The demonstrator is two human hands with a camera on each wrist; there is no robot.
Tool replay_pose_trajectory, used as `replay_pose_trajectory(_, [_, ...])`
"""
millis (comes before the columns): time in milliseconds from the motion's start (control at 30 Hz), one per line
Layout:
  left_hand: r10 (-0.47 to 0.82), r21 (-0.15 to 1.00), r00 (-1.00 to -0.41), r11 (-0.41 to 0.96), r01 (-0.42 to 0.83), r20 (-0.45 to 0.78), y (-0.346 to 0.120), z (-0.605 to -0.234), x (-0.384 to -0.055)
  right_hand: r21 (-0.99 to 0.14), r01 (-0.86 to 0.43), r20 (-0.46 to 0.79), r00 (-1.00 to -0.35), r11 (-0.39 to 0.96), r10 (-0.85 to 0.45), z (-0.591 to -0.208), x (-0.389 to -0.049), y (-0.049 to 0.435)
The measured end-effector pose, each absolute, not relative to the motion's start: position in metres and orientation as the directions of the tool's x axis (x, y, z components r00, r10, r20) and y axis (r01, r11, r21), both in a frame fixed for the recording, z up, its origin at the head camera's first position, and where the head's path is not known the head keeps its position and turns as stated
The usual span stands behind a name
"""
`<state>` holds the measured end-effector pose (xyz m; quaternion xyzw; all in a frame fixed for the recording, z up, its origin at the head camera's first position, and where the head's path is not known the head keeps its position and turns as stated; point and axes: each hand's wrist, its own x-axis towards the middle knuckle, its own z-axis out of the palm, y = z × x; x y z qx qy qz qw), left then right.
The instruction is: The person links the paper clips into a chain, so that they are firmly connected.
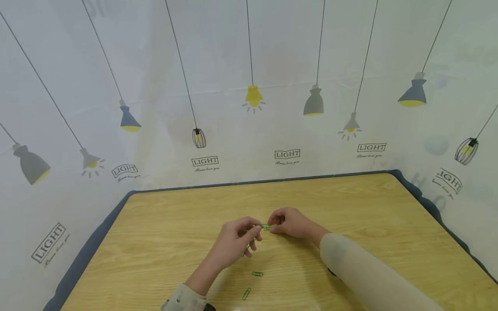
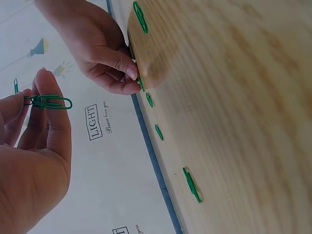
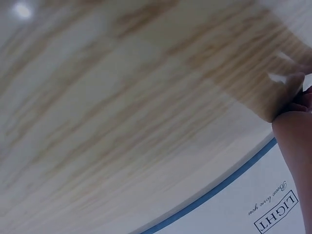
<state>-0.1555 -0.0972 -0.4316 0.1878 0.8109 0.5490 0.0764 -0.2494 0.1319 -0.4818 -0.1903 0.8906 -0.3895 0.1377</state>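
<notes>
My left hand (image 1: 236, 239) pinches linked green paper clips (image 2: 53, 102) between thumb and fingers. One clip juts past the fingertips, and another green clip (image 2: 15, 86) of the chain hangs behind the thumb. Just right of it, my right hand (image 1: 289, 222) has thumb and fingertips pinched at one end of a green paper clip (image 2: 141, 83) low over the table. In the right wrist view only part of the right hand (image 3: 300, 100) shows at the right edge, its fingertips hidden. Two loose paper clips, one (image 1: 257, 274) and another (image 1: 246, 293), lie nearer the front.
A wood-grain table (image 1: 175, 233) carries the work. Further green clips, such as one (image 2: 192, 185) and another (image 2: 140, 17), rest on it in the left wrist view. A pale wall covering (image 1: 233, 129) printed with lamps rises behind the table's dark blue edge.
</notes>
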Motion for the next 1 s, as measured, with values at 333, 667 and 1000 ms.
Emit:
replay_pose_trajectory(333, [0.374, 0.927, -0.924, 0.313, 0.208, 0.081, -0.097, -0.431, -0.155, -0.746, -0.194, -0.133, -0.893, 0.636, -0.429, -0.479, -0.248, 0.129])
replay_pose_trajectory(667, [0.364, 0.928, -0.929, 0.320, 0.192, 0.067, -0.096, -0.432, -0.160, -0.752, -0.191, -0.196, -0.849, 0.631, -0.490, -0.472, -0.255, 0.137])
replay_pose_trajectory(1000, [0.360, 0.942, -0.930, 0.283, 0.180, 0.070, -0.093, -0.428, -0.167, -0.892, -0.087, -0.223, -0.770, 0.444, -0.598, -0.448, -0.254, 0.159])
